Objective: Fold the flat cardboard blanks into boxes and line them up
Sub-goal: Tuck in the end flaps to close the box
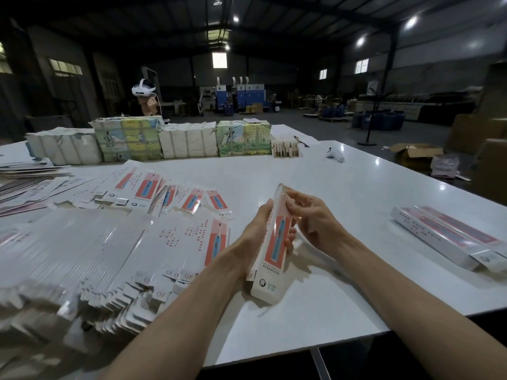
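Cardboard box (275, 244) rests in left hand's (255, 229) grip.

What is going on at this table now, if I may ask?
A person is folding a red-and-white box with both hands. The left hand grips its side, and the right hand pinches its upper end. On the white table, flat blanks lie spread at the left and finished boxes lie side by side at the right.

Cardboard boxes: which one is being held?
The box tilted up between the left hand and right hand; the finished boxes lie flat on the table at right.
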`<state>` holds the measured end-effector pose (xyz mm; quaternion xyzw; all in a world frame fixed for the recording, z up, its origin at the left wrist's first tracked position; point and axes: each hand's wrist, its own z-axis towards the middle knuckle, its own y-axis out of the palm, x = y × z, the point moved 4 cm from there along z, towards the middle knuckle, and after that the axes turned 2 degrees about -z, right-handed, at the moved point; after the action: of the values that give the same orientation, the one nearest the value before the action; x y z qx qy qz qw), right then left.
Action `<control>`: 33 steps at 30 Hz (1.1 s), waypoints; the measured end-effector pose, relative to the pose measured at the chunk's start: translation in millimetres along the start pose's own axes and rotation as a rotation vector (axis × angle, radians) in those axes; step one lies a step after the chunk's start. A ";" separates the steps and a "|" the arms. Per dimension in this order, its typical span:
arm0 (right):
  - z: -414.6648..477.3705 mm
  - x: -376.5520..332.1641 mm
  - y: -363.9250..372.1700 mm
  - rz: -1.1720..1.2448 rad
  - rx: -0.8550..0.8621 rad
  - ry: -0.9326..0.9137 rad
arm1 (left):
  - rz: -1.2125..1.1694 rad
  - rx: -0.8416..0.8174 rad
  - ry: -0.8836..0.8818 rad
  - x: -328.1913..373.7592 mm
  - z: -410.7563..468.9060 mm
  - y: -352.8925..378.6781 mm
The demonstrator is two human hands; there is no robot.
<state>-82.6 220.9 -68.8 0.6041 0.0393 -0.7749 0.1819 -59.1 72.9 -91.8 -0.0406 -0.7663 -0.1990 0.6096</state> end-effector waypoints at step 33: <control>-7.5 -3.7 4.4 -0.342 0.095 -0.109 | 0.235 0.099 0.381 2.0 4.1 -3.1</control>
<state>-73.5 219.8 -66.5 0.5537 0.0949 -0.8271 0.0208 -64.3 71.2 -91.4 -0.0613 -0.6363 -0.0926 0.7634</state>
